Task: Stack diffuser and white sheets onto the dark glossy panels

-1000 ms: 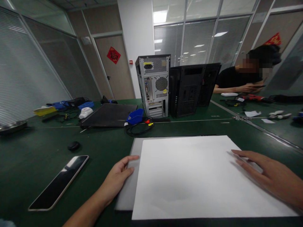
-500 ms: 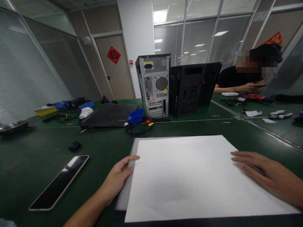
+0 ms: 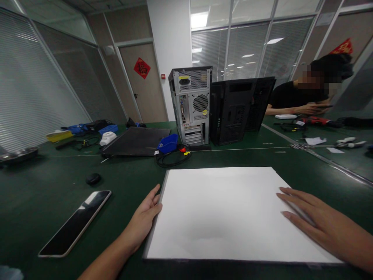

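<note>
A large white sheet [image 3: 227,212] lies on a grey board whose left edge [image 3: 162,191] barely shows, on the green table [image 3: 122,175]. My left hand [image 3: 144,219] rests against the left edge of the sheet and board, fingers extended along it. My right hand [image 3: 313,221] lies flat on the right part of the sheet with its fingers spread, palm down. Neither hand grips anything.
A smartphone [image 3: 76,223] lies face up to the left, a small black round object [image 3: 93,179] beyond it. Two computer towers [image 3: 194,105] stand behind, with a black panel [image 3: 135,140], blue bin [image 3: 167,143] and cables. Another person [image 3: 303,95] sits at the far right.
The white sheet has slid left over the grey board until it nearly covers it. My right hand moved left with the sheet; my left hand stayed at the left edge.
</note>
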Demonstrator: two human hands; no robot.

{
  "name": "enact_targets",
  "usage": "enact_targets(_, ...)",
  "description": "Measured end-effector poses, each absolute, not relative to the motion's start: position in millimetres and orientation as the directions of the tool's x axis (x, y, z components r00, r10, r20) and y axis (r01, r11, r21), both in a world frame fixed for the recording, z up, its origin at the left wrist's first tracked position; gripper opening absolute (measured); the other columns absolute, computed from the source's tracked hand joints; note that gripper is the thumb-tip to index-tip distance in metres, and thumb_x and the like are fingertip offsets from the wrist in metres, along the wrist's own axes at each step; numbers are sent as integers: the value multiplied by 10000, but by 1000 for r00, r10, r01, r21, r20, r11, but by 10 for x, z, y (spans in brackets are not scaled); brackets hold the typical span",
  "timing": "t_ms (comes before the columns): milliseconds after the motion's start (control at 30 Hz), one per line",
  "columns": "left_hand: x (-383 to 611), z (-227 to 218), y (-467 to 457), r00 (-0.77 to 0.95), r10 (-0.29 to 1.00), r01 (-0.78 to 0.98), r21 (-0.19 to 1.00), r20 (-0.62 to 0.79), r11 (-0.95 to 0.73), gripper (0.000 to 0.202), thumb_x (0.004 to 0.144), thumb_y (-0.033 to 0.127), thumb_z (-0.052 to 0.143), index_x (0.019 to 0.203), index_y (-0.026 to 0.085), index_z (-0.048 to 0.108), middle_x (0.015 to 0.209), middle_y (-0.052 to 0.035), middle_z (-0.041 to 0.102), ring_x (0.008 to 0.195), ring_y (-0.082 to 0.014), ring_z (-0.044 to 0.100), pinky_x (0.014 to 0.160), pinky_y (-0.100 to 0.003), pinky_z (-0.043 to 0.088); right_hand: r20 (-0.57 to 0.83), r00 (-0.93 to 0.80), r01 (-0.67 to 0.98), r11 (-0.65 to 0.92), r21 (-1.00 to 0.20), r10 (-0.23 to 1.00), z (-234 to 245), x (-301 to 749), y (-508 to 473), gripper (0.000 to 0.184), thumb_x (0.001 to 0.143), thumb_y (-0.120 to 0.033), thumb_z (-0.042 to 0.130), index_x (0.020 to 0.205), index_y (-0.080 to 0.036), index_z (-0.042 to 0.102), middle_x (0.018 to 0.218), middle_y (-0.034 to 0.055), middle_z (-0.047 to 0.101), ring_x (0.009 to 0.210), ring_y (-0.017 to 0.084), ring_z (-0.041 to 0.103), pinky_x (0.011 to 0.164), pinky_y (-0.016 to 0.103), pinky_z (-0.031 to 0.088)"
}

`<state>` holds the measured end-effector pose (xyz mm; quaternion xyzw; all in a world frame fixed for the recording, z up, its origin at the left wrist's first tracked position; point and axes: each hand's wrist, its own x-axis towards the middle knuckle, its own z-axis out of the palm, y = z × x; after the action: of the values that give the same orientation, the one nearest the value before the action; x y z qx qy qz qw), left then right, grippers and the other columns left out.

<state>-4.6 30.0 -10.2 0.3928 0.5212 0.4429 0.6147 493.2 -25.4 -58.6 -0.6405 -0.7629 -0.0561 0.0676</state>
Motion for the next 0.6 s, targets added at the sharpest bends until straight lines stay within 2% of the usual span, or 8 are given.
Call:
enact_targets(100,-65,-148,317,76,955,-121,948,-286,294,774,763,229,619,1461,185,287,1468,-150,428,1169,-278,566,943,-383,440,173,-192,981,189,32,966,-606,4911,-276,660,841,-591,450,1447,-435,238,1501,-60,284,1318,253,381,1081,464,359)
enact_targets(300,-67,-159,321,103,957,-125,951,-271,283,798,758,227,638,1468,215,273,1486,-134,407,1218,-285,530,994,-415,412,146,-192,981,184,66,971,-603,4917,-294,681,847,-606,431,1456,-456,164,1516,-91,234,1340,216,350,1097,435,345)
enact_targets(500,-68,-142,320,112,962,-80,963,-248,257,748,758,228,641,1441,180,341,1495,-124,395,1260,-292,487,1051,-424,356,140,-197,980,197,12,970,-569,4910,-298,691,839,-580,472,1453,-454,181,1510,-79,254,1337,242,352,1099,463,338)
enact_targets(600,-73,-145,318,127,965,-75,968,-227,238,722,763,222,631,1433,198,363,1498,-111,393,1262,-278,489,1041,-404,369,163,-207,977,213,-19,965,-550,4878,-300,688,819,-572,507,1442,-439,246,1497,-69,288,1327,263,364,1097,470,335)
